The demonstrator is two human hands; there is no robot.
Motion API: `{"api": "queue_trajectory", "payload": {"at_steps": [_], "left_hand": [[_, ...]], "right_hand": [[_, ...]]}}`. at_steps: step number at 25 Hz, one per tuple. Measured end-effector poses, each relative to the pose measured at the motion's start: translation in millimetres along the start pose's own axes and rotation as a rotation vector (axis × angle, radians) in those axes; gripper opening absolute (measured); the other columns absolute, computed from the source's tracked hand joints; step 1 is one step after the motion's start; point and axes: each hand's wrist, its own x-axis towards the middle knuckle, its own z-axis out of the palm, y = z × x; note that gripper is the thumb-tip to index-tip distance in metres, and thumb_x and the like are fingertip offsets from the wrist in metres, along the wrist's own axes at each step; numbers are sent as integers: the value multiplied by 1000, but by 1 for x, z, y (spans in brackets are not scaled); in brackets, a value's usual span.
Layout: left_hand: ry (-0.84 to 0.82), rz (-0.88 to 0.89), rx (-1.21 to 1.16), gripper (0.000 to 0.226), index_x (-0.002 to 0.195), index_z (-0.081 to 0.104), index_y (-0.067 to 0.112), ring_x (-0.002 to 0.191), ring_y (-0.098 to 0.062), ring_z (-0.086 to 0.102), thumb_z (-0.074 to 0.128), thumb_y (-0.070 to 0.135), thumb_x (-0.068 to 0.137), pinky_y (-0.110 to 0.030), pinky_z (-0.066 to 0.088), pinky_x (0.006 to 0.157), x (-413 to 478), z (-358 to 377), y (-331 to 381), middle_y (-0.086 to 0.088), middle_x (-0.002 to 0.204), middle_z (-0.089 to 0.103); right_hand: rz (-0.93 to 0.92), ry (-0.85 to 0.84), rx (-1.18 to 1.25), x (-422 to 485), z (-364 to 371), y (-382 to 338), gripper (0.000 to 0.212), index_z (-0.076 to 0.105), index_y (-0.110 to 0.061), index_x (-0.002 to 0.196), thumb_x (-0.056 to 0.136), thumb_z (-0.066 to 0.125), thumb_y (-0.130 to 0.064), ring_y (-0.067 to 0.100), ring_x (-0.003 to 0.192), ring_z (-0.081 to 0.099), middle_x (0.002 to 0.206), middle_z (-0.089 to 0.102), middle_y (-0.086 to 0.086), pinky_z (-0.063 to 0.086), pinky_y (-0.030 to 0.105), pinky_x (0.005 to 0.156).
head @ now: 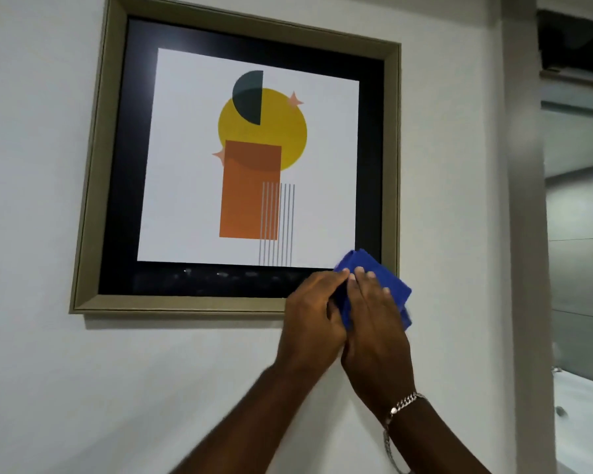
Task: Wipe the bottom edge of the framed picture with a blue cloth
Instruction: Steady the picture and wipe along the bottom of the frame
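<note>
A framed picture (93, 179) with an olive-gold frame and a black mat hangs on a white wall; its print shows a yellow circle, an orange rectangle and grey lines. The frame's bottom edge (172, 304) runs left from my hands. A blue cloth (392, 285) is bunched over the frame's bottom right corner. My left hand (314, 311) grips the cloth's left side, fingers curled. My right hand (377, 316) presses flat on the cloth against the corner. A silver bracelet sits on my right wrist. The corner itself is hidden beneath cloth and hands.
White wall (134, 388) surrounds the frame. A wall corner (524, 234) stands to the right, with a glass partition (582, 268) beyond it and a dark ceiling opening (575, 35) above. A white counter (586, 412) shows at lower right.
</note>
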Motion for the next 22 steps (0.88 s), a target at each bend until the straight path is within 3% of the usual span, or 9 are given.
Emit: {"api": "queue_trajectory", "payload": {"at_steps": [3,6,9,12,17,22], "left_hand": [[21,251,290,35,106,70,1,99,-31,68,49,-5,79,-41,57,91,33,-34,-19,-17,103,74],[-100,447,635,43,121,62,-2,128,-42,52,52,-8,80,-56,43,107,77,-67,-41,-22,130,63],[-290,563,900,51,145,39,8,147,-34,25,42,21,96,-53,25,119,111,-93,-62,-12,156,34],[-353,697,1098,60,152,22,15,150,-28,14,29,40,98,-50,19,122,130,-111,-75,-6,162,21],[-325,722,1147,64,153,15,15,151,-27,10,25,45,97,-51,17,122,137,-113,-78,-7,163,15],[-320,732,1126,66,153,12,13,152,-26,8,23,46,97,-52,15,122,138,-114,-77,-9,164,12]], "right_hand": [[11,52,54,-4,12,-4,51,38,-4,143,97,40,-24,30,142,37,149,43,16,31,46,116],[29,79,86,-7,22,-6,54,38,-9,143,99,35,-40,26,142,34,148,46,12,26,44,117],[61,135,70,-1,36,-10,55,39,-12,141,97,35,-43,27,137,37,144,48,10,25,44,115],[-2,170,56,-11,45,-3,54,40,-13,139,98,32,-47,25,137,38,143,45,5,20,45,118],[161,284,56,4,56,-26,49,48,-16,136,102,24,-41,26,136,42,137,56,9,15,56,119],[15,308,85,-2,58,-23,46,51,-12,134,102,24,-33,24,133,46,132,61,10,21,55,117]]}}
